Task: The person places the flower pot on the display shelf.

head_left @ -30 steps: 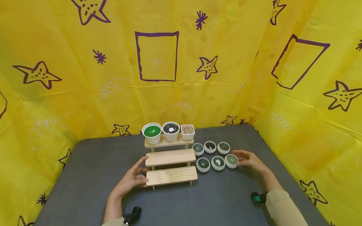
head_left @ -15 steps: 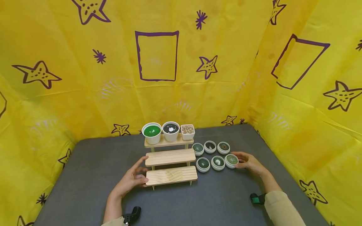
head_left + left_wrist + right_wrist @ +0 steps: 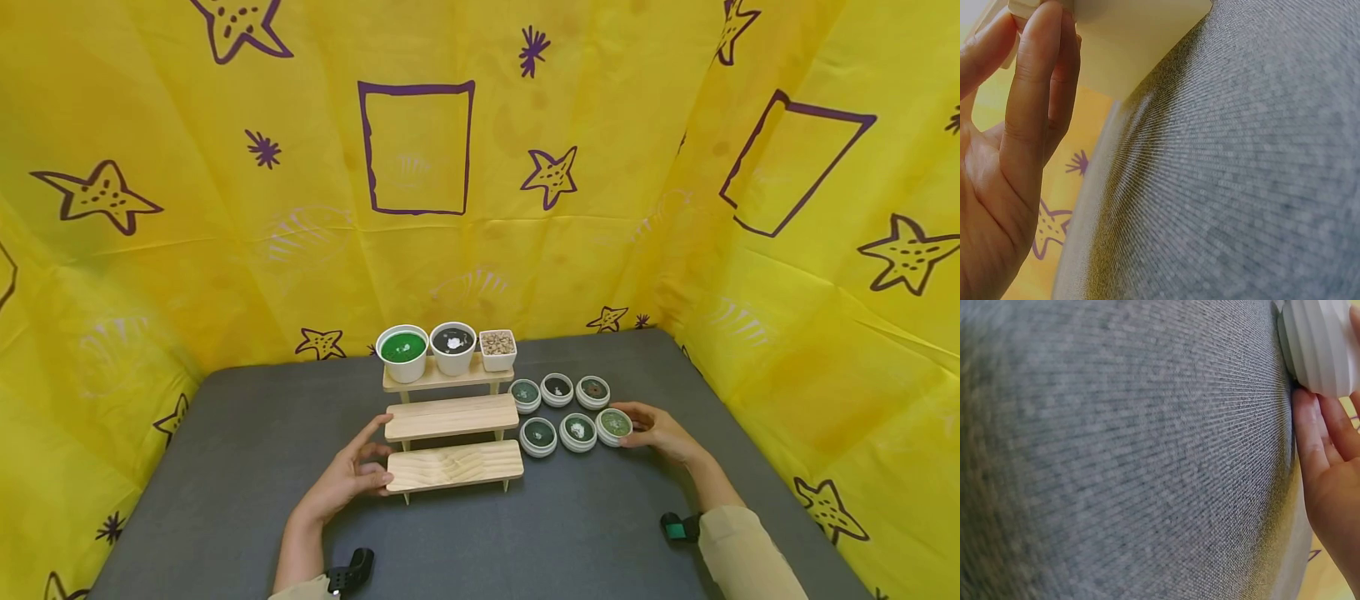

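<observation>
Stand (image 3: 452, 419) with three wooden tiers is being gripped by the left hand (image 3: 347, 479) while the right hand (image 3: 660, 432) is holding a green-filled bowl (image 3: 615, 425).

At the stand's left end, the left hand is curving partway in, its thumb touching the lowest tier and a fingertip touching the middle one. Right of the stand, the right hand is curling around the bowl's outer side; the bowl is sitting upright on the bench (image 3: 540, 533), with five other bowls (image 3: 577, 447) standing nearer the stand.
</observation>
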`<act>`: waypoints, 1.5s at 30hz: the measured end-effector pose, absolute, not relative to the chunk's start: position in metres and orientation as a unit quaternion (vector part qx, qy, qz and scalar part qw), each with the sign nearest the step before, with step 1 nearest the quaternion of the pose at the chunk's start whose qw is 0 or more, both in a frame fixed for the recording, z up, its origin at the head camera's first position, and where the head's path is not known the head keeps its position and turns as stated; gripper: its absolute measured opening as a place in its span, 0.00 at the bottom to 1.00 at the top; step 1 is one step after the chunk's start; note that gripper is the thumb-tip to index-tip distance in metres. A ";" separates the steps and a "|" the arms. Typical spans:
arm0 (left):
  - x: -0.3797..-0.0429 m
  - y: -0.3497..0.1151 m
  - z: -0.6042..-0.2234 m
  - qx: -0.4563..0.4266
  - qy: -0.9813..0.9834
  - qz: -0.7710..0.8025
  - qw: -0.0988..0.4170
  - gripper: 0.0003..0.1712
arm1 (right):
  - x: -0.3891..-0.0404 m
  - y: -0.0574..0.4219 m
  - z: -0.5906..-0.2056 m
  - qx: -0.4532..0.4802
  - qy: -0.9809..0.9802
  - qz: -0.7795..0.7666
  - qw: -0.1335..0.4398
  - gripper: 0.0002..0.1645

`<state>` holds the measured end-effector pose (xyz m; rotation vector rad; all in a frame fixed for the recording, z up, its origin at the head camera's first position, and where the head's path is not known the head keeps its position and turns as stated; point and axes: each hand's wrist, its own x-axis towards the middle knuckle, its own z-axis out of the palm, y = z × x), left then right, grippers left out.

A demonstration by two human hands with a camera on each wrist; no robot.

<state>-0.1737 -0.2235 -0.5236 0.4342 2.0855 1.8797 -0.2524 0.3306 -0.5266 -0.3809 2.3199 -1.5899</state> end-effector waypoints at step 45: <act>-0.174 -0.224 -0.523 0.142 0.724 0.657 0.154 0.54 | -0.245 0.332 -0.513 -0.113 0.832 -0.534 0.102 0.36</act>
